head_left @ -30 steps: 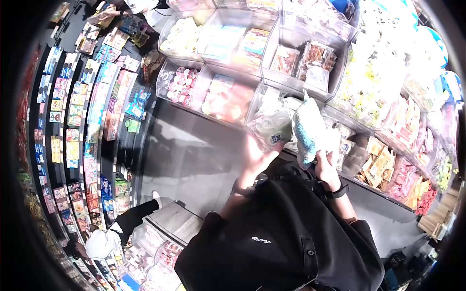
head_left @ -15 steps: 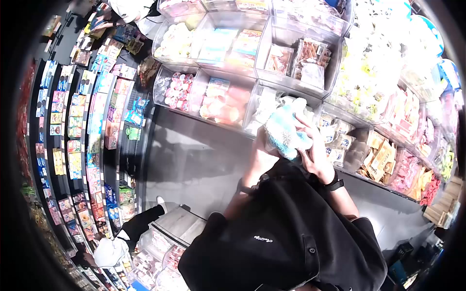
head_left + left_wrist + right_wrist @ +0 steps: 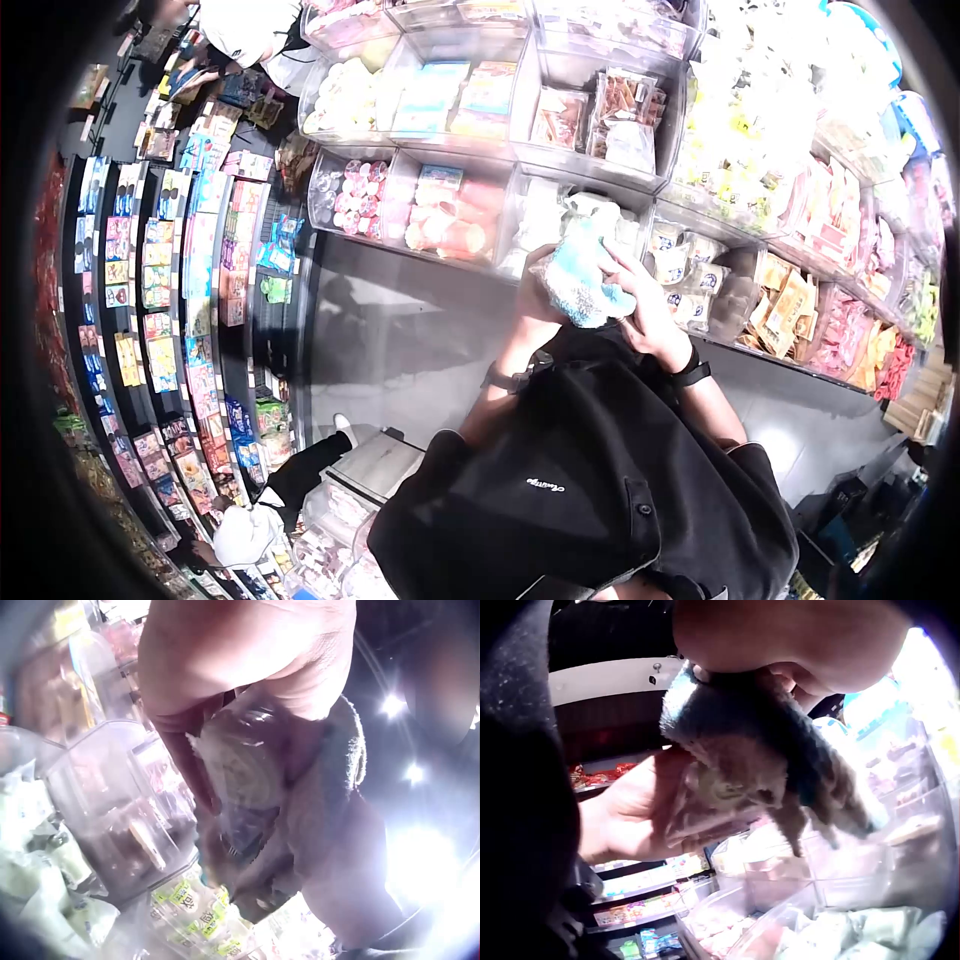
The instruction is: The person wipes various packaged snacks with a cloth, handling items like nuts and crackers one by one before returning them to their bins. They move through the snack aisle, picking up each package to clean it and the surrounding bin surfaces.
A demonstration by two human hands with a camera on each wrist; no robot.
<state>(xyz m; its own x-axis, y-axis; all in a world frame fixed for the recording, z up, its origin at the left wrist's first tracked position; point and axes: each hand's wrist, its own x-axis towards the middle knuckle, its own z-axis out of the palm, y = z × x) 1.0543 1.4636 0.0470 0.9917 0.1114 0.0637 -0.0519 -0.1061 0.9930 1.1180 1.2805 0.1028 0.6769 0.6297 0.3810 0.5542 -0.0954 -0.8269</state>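
Observation:
My left hand (image 3: 537, 300) grips a clear plastic packet (image 3: 244, 761) with pale contents, in front of the bins. A fluffy blue-and-white cloth (image 3: 585, 285) lies against the packet and covers most of it in the head view. With curled fingers my right hand (image 3: 650, 310) holds the cloth from the other side. In the right wrist view, cloth folds hang below that hand, and the packet (image 3: 705, 814) shows between the cloth and my left palm. Both hands are close together at chest height.
A stepped display of clear bins (image 3: 455, 150) holds wrapped snacks. White packets (image 3: 690, 275) fill one bin at the right, brown packets (image 3: 780, 305) another. Shelves of packaged goods (image 3: 160, 300) run along the left. A person in white (image 3: 245, 535) is at the lower left.
The cloth, earlier hanging from my right hand apart from the packet, has come leftward onto the packet. Both hands have closed together around them; the last half second shows little movement.

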